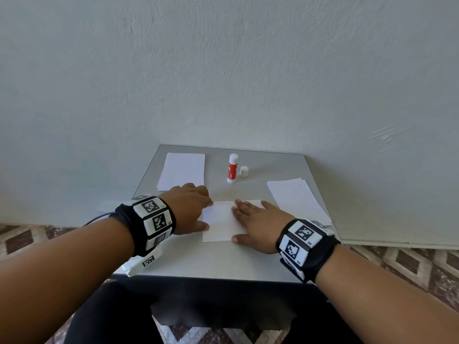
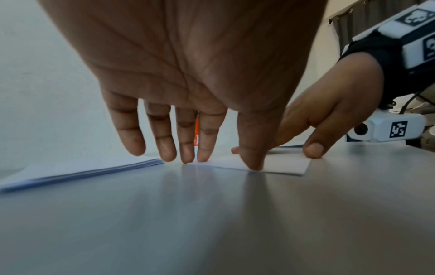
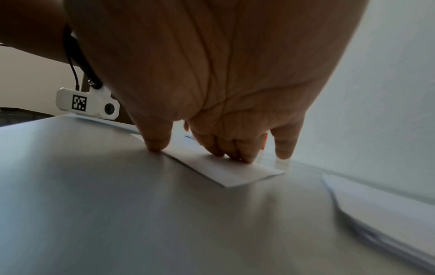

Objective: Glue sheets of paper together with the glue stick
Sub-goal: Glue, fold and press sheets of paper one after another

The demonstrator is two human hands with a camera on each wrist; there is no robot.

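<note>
Head view, left hand [image 1: 191, 207] and right hand [image 1: 258, 225] flat, fingertips pressing paper [image 1: 219, 225]

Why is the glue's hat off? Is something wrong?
Only that: the glue stick stands open, its cap on the table just right of it. Nothing looks spilled or torn.

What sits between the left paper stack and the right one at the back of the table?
Head view: the uncapped glue stick standing upright, its cap just right of it, apart. Otherwise bare table.
</note>
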